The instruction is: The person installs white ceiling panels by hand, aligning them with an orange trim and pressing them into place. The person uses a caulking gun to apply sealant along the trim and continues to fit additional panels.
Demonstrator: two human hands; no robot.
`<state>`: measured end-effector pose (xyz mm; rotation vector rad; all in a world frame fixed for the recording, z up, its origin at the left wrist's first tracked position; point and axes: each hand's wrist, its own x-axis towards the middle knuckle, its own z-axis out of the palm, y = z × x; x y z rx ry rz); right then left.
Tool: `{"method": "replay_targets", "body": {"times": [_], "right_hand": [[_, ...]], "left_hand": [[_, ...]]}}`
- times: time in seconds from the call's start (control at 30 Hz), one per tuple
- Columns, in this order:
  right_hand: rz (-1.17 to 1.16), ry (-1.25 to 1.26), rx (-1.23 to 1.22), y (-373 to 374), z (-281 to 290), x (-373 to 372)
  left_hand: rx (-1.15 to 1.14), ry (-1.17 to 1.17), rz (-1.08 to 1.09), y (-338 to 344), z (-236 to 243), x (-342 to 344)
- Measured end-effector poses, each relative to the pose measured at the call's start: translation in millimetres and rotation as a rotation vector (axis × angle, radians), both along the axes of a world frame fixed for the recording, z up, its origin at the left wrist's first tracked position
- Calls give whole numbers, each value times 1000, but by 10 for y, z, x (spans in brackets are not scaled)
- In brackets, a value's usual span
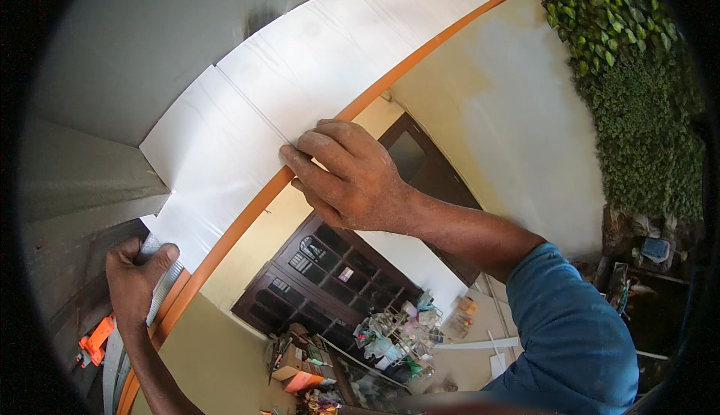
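A long white sheet point(300, 55) with straight crease or seam lines runs from the lower left to the upper right. Along its lower edge lies an orange strip point(420, 51). My right hand point(349, 175), dusty at the fingers, is closed over this strip near its middle, with fingertips at the sheet's edge by a seam. What its fingers do behind the strip is partly hidden. At the lower left, my left hand point(135, 280) grips a grey ribbed strip point(163, 261) beside the sheet's end, thumb on top. An orange object point(96, 340), perhaps a tool, sits next to that wrist.
Grey panels point(112, 62) border the sheet on the left. Far below are a dark paned door point(322, 265), a rack of bags and small items point(405, 332), a cardboard box point(289, 362) and a pale floor point(480, 317). Leafy plants point(630, 77) cover the right side.
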<state>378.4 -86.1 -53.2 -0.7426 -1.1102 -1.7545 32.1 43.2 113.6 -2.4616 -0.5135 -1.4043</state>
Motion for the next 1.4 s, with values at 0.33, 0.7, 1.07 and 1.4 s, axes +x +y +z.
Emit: {"method": "replay_targets", "body": {"times": [0.33,0.7,1.07,1.4], "right_hand": [[23,75,47,72,-44,141],[94,85,98,113,-84,187],[129,264,54,-164,66,-60],[253,373,-152,-136,1595,84]], "left_hand": [[-62,-5,-13,-45,-72,-24],[-12,15,21,-23,-75,-36],[-251,-264,-253,-121,130,-18],[-326,-492,-332,-142,328,295]]}}
